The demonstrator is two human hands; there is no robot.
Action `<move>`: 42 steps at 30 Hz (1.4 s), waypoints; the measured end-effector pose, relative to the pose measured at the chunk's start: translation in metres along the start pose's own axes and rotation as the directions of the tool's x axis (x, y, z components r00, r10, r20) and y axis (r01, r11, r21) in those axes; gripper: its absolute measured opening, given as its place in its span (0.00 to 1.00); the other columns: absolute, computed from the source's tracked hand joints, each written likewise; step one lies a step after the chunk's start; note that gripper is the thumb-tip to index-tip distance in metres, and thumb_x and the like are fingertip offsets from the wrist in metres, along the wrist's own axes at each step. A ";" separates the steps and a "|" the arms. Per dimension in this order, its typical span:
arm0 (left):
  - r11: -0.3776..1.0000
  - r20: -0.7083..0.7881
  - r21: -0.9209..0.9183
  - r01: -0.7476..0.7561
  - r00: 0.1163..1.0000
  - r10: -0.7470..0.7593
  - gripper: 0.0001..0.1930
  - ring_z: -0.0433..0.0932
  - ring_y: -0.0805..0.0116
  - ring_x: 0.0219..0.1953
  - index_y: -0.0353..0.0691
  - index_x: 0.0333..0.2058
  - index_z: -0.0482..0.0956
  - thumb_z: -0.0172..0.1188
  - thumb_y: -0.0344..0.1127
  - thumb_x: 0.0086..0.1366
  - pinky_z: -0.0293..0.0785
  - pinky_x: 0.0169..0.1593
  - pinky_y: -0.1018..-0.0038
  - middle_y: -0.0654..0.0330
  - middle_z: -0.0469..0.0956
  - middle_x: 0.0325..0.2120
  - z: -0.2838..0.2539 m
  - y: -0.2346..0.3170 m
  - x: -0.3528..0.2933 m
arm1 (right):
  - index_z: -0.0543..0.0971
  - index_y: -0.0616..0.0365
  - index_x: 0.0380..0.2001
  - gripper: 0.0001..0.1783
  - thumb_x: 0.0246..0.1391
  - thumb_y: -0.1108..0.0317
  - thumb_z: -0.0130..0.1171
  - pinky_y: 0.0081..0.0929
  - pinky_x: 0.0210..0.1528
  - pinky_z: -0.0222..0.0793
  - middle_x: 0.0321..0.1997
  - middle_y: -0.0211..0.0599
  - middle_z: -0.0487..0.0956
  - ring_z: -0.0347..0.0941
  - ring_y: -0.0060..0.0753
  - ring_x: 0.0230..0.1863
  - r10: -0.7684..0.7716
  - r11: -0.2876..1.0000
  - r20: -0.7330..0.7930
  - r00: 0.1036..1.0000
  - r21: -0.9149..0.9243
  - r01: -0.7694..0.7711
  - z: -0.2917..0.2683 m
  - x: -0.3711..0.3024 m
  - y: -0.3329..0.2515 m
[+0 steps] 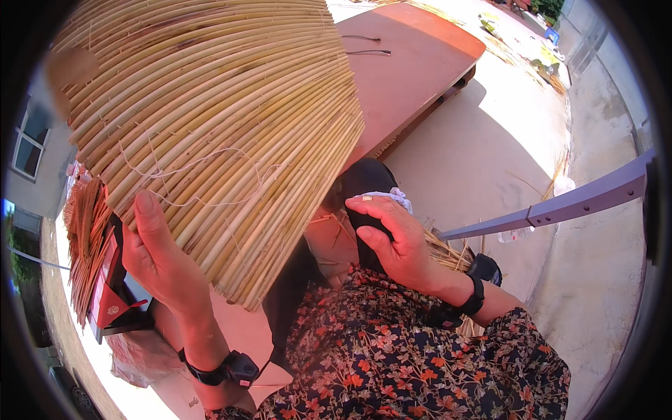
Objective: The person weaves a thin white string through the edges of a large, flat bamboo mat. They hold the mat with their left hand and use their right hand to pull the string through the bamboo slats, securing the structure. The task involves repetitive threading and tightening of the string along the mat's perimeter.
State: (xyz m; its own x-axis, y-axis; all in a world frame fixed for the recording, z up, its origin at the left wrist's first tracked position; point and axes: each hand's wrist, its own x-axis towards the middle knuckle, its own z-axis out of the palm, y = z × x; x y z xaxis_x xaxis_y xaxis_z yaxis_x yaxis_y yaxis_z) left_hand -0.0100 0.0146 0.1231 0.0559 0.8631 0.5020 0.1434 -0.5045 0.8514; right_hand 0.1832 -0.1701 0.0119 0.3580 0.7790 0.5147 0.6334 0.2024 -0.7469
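A large mat of yellow-brown reed stalks (231,119), laid side by side and bound with thread, is held up tilted at the upper left. My left hand (164,262) grips its lower left edge, thumb on the near face and the other fingers hidden behind. Loose white thread (203,202) curls over the stalks. On the right, my right hand (399,245) lies over my dark-clothed knee, fingers stretched out and thumb a little apart. Nothing shows in it. A bit of white and lilac cloth (397,198) is just beyond its fingers.
A low reddish table (413,63) stands ahead, with two thin dark cord-like pieces (369,52) on it. Reddish-brown stalks (85,234) and a red folder-like object (108,304) are at left. A grey-purple bar (553,206) juts in from the right, near pale straw (448,253).
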 end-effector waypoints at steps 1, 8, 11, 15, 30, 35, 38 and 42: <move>0.997 0.006 0.054 -0.054 0.999 0.053 0.20 0.79 0.76 0.39 0.26 0.50 0.80 0.52 0.41 0.80 0.77 0.47 0.77 0.56 0.84 0.41 0.004 0.007 0.003 | 0.77 0.64 0.57 0.20 0.64 0.68 0.60 0.38 0.61 0.71 0.55 0.46 0.81 0.77 0.47 0.59 0.024 0.995 0.004 1.000 0.102 -0.024 0.002 0.009 0.001; 0.406 0.509 0.407 -0.818 0.572 0.643 0.12 0.82 0.58 0.30 0.31 0.46 0.81 0.63 0.31 0.65 0.77 0.33 0.71 0.54 0.82 0.33 0.019 -0.006 -0.013 | 0.64 0.60 0.70 0.32 0.74 0.49 0.46 0.42 0.72 0.60 0.68 0.38 0.71 0.68 0.38 0.68 0.042 0.075 0.158 0.987 0.984 -0.161 0.027 0.091 0.015; 0.316 0.669 0.363 -0.876 0.482 0.567 0.14 0.83 0.62 0.34 0.32 0.45 0.81 0.64 0.32 0.61 0.76 0.33 0.72 0.54 0.81 0.34 0.023 -0.025 -0.033 | 0.66 0.53 0.69 0.33 0.75 0.43 0.35 0.47 0.67 0.66 0.67 0.37 0.73 0.71 0.41 0.66 0.227 -0.342 0.277 0.934 0.920 -0.190 0.035 0.074 0.043; 0.238 0.783 0.233 -0.943 0.327 0.529 0.13 0.82 0.61 0.40 0.33 0.44 0.81 0.61 0.32 0.61 0.76 0.36 0.72 0.53 0.81 0.37 0.030 -0.049 -0.064 | 0.66 0.53 0.70 0.35 0.71 0.41 0.41 0.49 0.70 0.64 0.70 0.37 0.72 0.69 0.42 0.69 0.517 -0.326 0.405 0.754 0.908 -0.264 0.045 0.031 0.051; 0.767 0.820 0.147 -0.625 0.511 0.260 0.32 0.80 0.54 0.47 0.36 0.49 0.79 0.80 0.40 0.46 0.77 0.47 0.62 0.54 0.81 0.44 0.010 -0.071 -0.102 | 0.69 0.61 0.66 0.25 0.75 0.56 0.47 0.42 0.57 0.81 0.65 0.46 0.76 0.78 0.44 0.60 0.716 -0.307 0.609 0.341 0.714 -0.629 0.011 -0.060 0.049; 0.813 0.719 0.078 -0.578 0.597 0.355 0.29 0.81 0.56 0.41 0.37 0.49 0.80 0.80 0.41 0.50 0.76 0.42 0.62 0.56 0.80 0.40 -0.028 -0.065 -0.116 | 0.78 0.62 0.50 0.12 0.69 0.67 0.56 0.33 0.49 0.79 0.46 0.42 0.83 0.82 0.40 0.46 0.600 0.259 0.735 0.316 0.194 -0.946 -0.015 -0.072 0.014; 0.814 0.731 0.125 -0.567 0.608 0.311 0.28 0.81 0.57 0.39 0.39 0.48 0.80 0.81 0.41 0.51 0.76 0.42 0.63 0.58 0.79 0.39 -0.046 -0.064 -0.126 | 0.82 0.57 0.43 0.08 0.62 0.69 0.63 0.29 0.37 0.74 0.37 0.38 0.81 0.81 0.39 0.36 0.391 0.851 0.648 0.654 0.017 -0.525 -0.035 -0.044 -0.017; 0.724 0.698 0.211 -0.656 0.620 0.358 0.25 0.80 0.59 0.41 0.41 0.48 0.81 0.80 0.41 0.53 0.73 0.45 0.63 0.60 0.79 0.38 -0.031 -0.074 -0.133 | 0.81 0.55 0.43 0.10 0.57 0.70 0.66 0.33 0.33 0.75 0.38 0.36 0.80 0.80 0.43 0.34 0.153 0.988 0.402 0.903 -0.050 -0.145 -0.026 0.002 -0.023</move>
State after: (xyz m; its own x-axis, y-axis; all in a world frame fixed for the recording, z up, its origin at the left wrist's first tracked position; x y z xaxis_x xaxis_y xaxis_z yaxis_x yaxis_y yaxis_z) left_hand -0.0582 -0.0632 -0.0018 0.7760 0.3712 0.5099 0.2756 -0.9268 0.2553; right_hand 0.1870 -0.1885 0.0405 0.1442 0.9727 0.1815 0.6083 0.0575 -0.7916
